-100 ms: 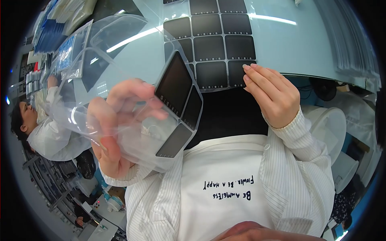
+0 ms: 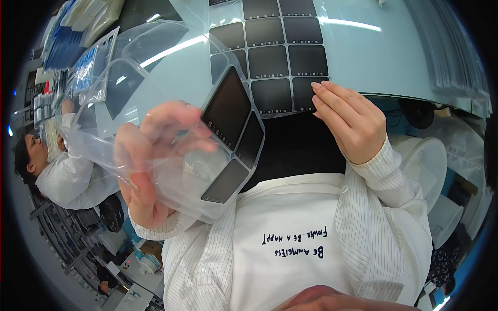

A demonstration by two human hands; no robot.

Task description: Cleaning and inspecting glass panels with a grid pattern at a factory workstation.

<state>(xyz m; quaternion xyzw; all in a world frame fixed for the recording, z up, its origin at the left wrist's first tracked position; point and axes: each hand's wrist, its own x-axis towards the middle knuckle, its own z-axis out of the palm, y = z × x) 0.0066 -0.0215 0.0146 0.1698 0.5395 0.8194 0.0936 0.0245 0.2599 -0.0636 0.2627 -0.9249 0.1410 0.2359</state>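
Observation:
My left hand [image 2: 150,150], slightly blurred and partly behind clear plastic, has its fingers curled around a raised, bent clear film [image 2: 98,145]. Three black rectangular panels [image 2: 228,109] show on the film's right part, tilted beside my left fingertips. On the table lies a sheet of black rectangular panels [image 2: 267,62] in rows, with rounded corners and pale gaps between them. My right hand [image 2: 353,119] is at this sheet's near right corner. Its fingers are pressed together, the tips over the corner panel; the thumb is mostly hidden.
The pale glossy table [image 2: 373,57] has its near edge just beyond my lap. A stack of clear sheets [image 2: 451,57] stands at the right, packets [image 2: 93,67] at the left. Another person [image 2: 67,171] sits at the left. A white bin [image 2: 428,160] is by my right arm.
The raised film with its panels has shifted slightly right at its right edge. Its loose left part has changed its folds a little. My right hand has barely moved.

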